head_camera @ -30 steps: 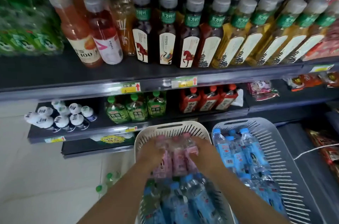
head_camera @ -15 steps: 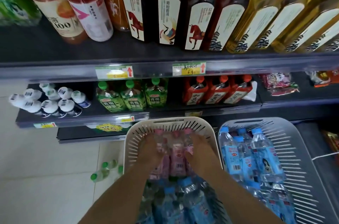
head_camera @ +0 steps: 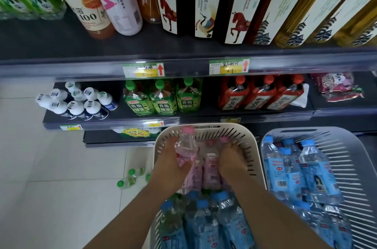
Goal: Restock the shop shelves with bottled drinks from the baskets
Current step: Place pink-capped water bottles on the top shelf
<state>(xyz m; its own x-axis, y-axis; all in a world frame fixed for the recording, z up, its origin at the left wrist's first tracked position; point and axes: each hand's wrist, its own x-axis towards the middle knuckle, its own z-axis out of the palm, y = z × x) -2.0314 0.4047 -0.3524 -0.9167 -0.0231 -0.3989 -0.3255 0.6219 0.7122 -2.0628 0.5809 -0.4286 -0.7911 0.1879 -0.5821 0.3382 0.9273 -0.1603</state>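
Right, both hands are down in the beige basket [head_camera: 204,126], at 6 o'clock of my view. L hand [head_camera: 169,167] grasps a pink soda bottle [head_camera: 184,148], fingers wrapped round its label. The cap is tipped up toward 12 and sits about level w/ the basket's far rim. R hand [head_camera: 230,159] is just at 3 o'clock of it, fingers pointing down among the other pink bottles [head_camera: 211,165]. Can't tell if it's gripping one or only touching. At the 6 o'clock end of the same basket, blue-capped bottles [head_camera: 204,220] lie packed together. The grey basket [head_camera: 350,146] stands just beside, at 3 o'clock, w/ blue-label water bottles [head_camera: 289,169] inside. The middle shelf [head_camera: 120,115] is at 12 o'clock of the baskets. It carries green tea bottles [head_camera: 161,100], red bottles [head_camera: 259,95] toward 1 and white-capped bottles [head_camera: 81,104] toward 10. A few green-capped bottles [head_camera: 130,177] lie on the floor tiles [head_camera: 61,167], at 9 o'clock of the beige basket.
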